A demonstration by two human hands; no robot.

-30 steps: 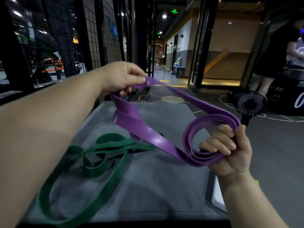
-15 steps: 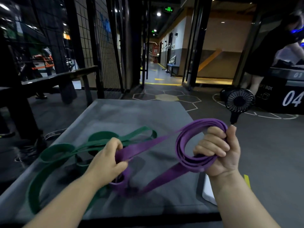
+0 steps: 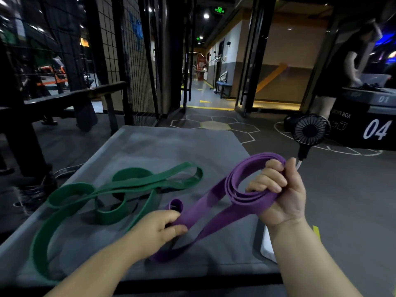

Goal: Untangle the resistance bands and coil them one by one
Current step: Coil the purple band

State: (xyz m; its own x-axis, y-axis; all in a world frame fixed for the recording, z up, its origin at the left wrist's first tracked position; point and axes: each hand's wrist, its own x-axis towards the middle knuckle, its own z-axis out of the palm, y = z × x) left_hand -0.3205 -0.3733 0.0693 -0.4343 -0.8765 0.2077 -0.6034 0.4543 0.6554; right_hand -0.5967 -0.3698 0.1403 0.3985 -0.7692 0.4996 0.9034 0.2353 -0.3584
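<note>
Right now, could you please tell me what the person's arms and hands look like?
Both are bare. The left hand and right hand wear no gloves, and no ring shows. The left forearm and right forearm have no sleeves, watch or bracelet as far as the picture reaches.

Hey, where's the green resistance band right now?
In the head view the green band lies in loose loops on the grey mat, left of centre, just left of the left hand that pinches the purple band.
</note>
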